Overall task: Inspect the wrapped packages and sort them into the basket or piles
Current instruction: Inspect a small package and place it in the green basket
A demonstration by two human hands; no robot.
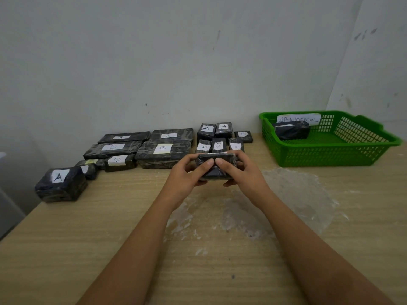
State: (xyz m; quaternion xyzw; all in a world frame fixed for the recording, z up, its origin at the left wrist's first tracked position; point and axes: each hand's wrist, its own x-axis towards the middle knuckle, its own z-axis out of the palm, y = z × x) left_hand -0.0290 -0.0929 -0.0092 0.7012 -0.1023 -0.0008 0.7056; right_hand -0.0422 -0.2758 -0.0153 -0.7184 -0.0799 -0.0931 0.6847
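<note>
left hand (187, 173) and right hand (241, 172) grip package (214, 167), basket (330, 155) well apart.

1. The held package (217, 167) was wrapped in glossy, crinkled black plastic film.
2. The labels (163, 148) looked like matt white paper.
3. The basket (330, 150) was glossy green plastic mesh.
4. The table (66, 249) showed matt, pale wood grain.
5. The clear film (286, 205) lay wrinkled and shiny.

Both bare forearms reached forward and converged. The left hand (187, 175) and right hand (239, 172) curled their fingers inward toward each other, thumbs meeting on top, knuckles raised.
</note>
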